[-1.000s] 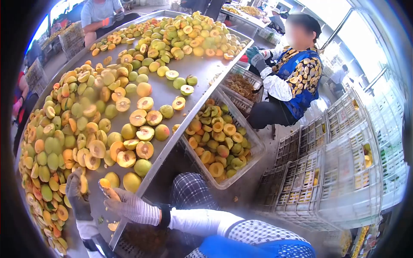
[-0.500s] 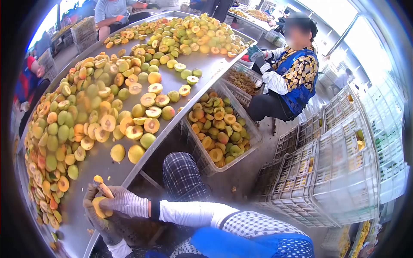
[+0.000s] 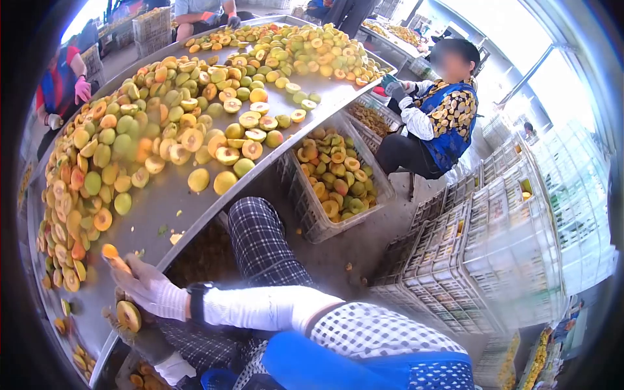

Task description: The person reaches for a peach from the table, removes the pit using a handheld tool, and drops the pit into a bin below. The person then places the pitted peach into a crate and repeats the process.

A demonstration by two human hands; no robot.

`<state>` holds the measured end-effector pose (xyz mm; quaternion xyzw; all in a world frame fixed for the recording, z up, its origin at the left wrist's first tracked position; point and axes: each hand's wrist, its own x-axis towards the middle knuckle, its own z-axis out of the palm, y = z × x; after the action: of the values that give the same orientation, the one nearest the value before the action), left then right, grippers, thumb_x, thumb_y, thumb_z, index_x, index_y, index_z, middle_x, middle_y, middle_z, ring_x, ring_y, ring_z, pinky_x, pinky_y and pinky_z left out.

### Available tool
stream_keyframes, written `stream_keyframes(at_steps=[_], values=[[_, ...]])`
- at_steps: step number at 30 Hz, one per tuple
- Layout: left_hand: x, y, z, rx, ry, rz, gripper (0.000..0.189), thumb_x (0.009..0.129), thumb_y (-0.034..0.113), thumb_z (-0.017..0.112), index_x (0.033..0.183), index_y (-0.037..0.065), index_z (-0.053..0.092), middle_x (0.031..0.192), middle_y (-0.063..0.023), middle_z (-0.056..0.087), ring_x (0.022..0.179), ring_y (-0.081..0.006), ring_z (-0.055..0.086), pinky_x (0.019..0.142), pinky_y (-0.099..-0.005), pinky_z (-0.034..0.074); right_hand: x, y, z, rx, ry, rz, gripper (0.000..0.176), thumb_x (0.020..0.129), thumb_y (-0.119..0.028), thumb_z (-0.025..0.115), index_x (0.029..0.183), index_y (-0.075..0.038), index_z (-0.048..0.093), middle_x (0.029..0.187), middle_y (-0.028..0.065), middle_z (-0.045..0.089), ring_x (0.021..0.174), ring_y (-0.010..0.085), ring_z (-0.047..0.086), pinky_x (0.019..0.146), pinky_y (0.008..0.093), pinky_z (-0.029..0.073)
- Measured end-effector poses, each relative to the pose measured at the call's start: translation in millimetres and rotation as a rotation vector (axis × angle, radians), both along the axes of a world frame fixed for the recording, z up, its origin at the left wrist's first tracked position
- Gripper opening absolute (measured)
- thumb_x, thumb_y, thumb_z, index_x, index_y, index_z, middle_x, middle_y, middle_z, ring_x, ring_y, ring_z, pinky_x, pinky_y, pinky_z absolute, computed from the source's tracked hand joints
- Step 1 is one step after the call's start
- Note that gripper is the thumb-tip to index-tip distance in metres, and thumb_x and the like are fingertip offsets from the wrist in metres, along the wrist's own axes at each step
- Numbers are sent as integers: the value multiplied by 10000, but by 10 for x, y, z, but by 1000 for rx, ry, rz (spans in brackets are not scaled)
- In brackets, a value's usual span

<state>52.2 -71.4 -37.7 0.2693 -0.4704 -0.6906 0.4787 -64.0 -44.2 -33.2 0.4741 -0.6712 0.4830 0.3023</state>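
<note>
While the head view is showing both gloved hands at lower left, the left hand (image 3: 144,341) is gripping a fruit half (image 3: 129,316), cut face turning toward the camera and showing a brownish centre; pit or hollow, cannot tell. Left fingers are curling round its edge, partly hiding, so exact opening is not showing. Right hand (image 3: 153,289) is sitting just above, fingers folding nearly closed around what is looking like an orange-tipped tool (image 3: 110,251), tip pointing to upper left and staying clear of the half.

Step in hand, by judgement: one hand is presenting the half, the other is keeping the tool ready. Any contact between them would be calling for a steady left grip, the tip lining up with the centre, left fingertips keeping out of its path.

Loose fruit (image 3: 97,162) is covering much of the metal table (image 3: 140,234), left to upper centre. A crate (image 3: 305,218) of halves is standing beside the table, mid-frame; stacked crates (image 3: 455,260) are filling the right. Another person (image 3: 448,130) is sitting at upper right.
</note>
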Motion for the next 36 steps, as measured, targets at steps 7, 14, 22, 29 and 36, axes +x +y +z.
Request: stream_keyframes(at_steps=[7,14,22,29,36], values=[[391,19,106,-956,-759,339,568,932,235,555,1381,-50,355,1287,-195,503,1168,-252,510,960,-335,439,373,-275,1713,460,-1117,759,282,951,-313,493,1050,-57,556,964,111,584,927,242,572,764,358,452],[253,221,178,-854,-661,212,513,944,257,531,1338,-50,412,1241,-187,535,1107,-239,545,900,-316,471,829,-624,2316,539,-1303,1033,332,929,-396,491,1089,-111,551,1106,84,615,1014,241,581,795,335,451],[-347,498,125,-796,-564,-12,469,958,281,504,1290,-50,477,1189,-178,572,1038,-224,585,833,-295,506,-581,1428,1154,152,-1200,1098,216,962,-182,551,1110,-26,560,872,-8,562,833,60,514,741,229,440],[-1130,895,379,61,-219,-178,444,987,369,431,1122,-27,578,894,-152,675,741,-172,645,653,-251,547,-951,1931,109,87,-1325,690,121,977,-112,492,1008,-36,581,974,45,597,903,110,543,756,257,445],[-1396,914,313,441,36,-97,558,913,484,502,1085,-37,604,921,-205,657,749,-294,645,598,-347,535,-949,2011,105,430,-1282,630,281,950,-285,572,887,-13,542,671,40,543,591,131,481,538,296,404]])
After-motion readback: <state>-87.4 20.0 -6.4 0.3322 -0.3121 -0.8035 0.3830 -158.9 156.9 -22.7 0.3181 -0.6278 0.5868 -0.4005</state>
